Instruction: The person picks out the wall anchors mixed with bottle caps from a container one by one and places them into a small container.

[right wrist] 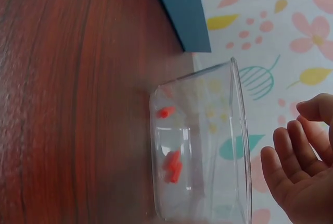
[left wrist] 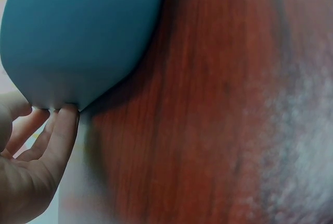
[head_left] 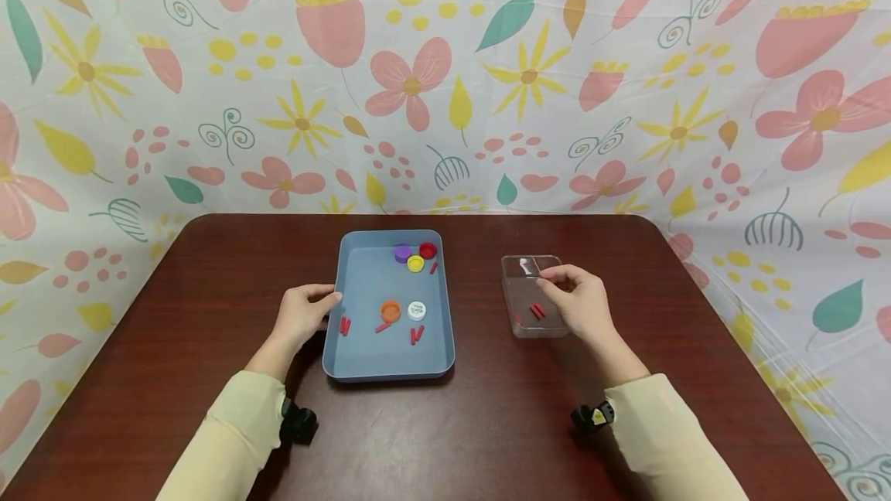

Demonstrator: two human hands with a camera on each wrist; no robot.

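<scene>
At its left rim, the blue-grey tray (head_left: 390,362) is gripped by my left hand (head_left: 304,314), thumb over the edge. In the left wrist view the fingers (left wrist: 60,130) press against the tray's outer wall. My right hand (head_left: 581,304) is over the clear plastic box (head_left: 518,292), thumb and forefinger close together; I cannot tell if something small is pinched there. Inside the box lie a few short red sticks (right wrist: 174,166). On the tray are a purple cap (head_left: 403,253), a red cap (head_left: 428,250), a yellow cap (head_left: 415,264), an orange cap (head_left: 390,311) and a white cap (head_left: 417,311).
Several more red sticks (head_left: 345,325) lie scattered on the tray. Both containers stand on a dark reddish wooden table (head_left: 487,424), the box to the tray's right. A flowered cloth (head_left: 445,99) hangs behind and at the sides.
</scene>
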